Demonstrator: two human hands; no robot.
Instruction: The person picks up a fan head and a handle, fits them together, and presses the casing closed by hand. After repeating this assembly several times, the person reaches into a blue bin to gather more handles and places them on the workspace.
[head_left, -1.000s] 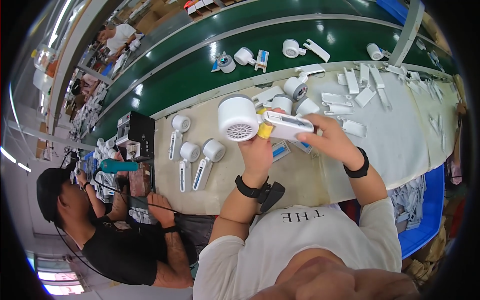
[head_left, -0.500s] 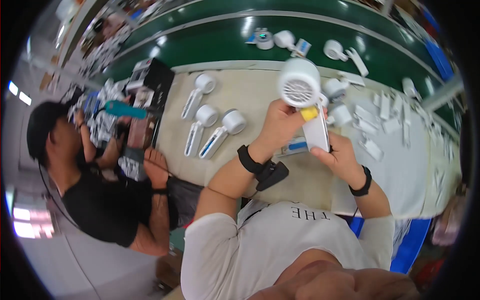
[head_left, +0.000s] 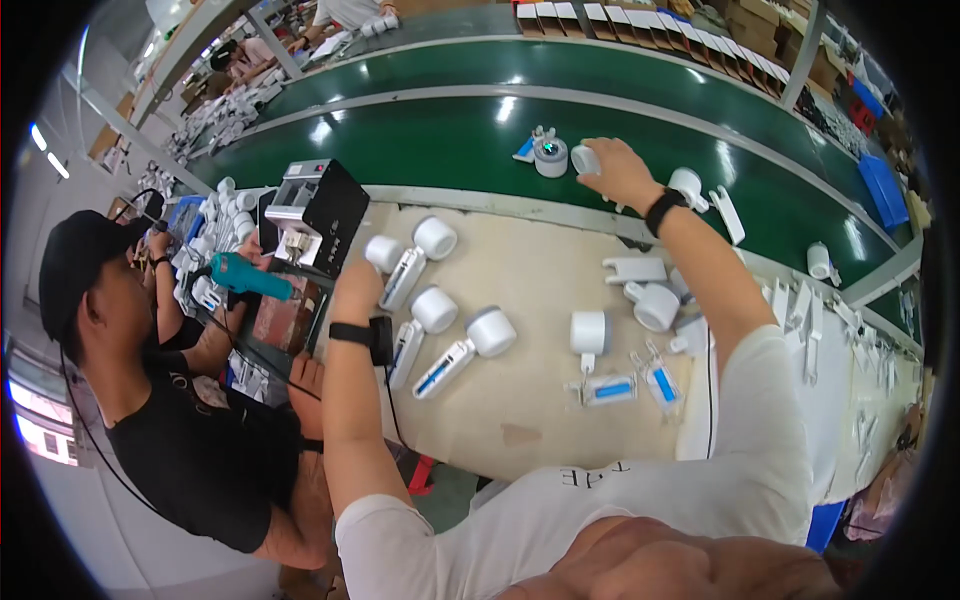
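At the left of the table my left hand [head_left: 356, 290] is closed at a white handheld fan [head_left: 383, 252]; its grip and the fan's handle are mostly hidden. Close by lie three similar fans with open handles and blue strips inside, one being a fan [head_left: 490, 331] with a round white head. My right hand [head_left: 622, 172] reaches far over onto the green conveyor belt [head_left: 430, 135], its fingers closed round another white fan head [head_left: 584, 160]. Left of that hand stands a fan head [head_left: 550, 158] showing a small green light.
A co-worker in a black cap [head_left: 85, 255] sits at left, near a teal power screwdriver [head_left: 250, 277] and a black machine [head_left: 325, 215]. Fan heads, blue-striped pieces [head_left: 610, 390] and white handle shells [head_left: 800, 310] lie on the table's right half. A cable hangs from my left wrist.
My hands have parted from the fan held together before me. The left went to the left-hand row, where one more fan now lies; the right moved out to the belt. The view has shifted.
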